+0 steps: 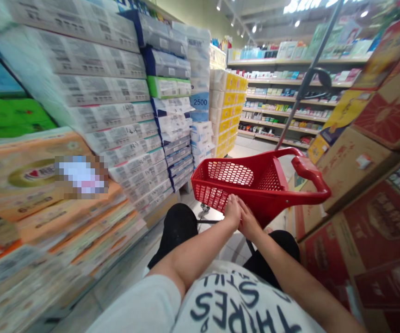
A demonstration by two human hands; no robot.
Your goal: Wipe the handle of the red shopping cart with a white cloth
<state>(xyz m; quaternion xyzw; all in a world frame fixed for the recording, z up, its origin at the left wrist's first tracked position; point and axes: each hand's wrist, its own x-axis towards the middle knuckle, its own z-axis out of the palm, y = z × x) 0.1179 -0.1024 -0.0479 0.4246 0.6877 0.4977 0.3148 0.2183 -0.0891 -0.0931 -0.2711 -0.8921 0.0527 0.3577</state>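
My left hand (232, 212) and my right hand (248, 220) meet in front of my lap, palms turned towards each other and touching. Their fingers stretch forward, and nothing shows between them. Just beyond the fingertips stands a small red shopping cart (244, 192) with perforated basket walls. The cart's red handle (312, 178) points to the right, away from both hands. A grey pole (295, 99) rises behind the cart and leans to the right.
Stacked tissue packs (106, 92) line the left side, with orange packs (22, 175) nearest. Yellow-and-white packs (225, 111) stand farther back. Cardboard cartons (352, 162) and red boxes (376, 226) crowd the right. Stocked shelves (283, 97) close off the far end.
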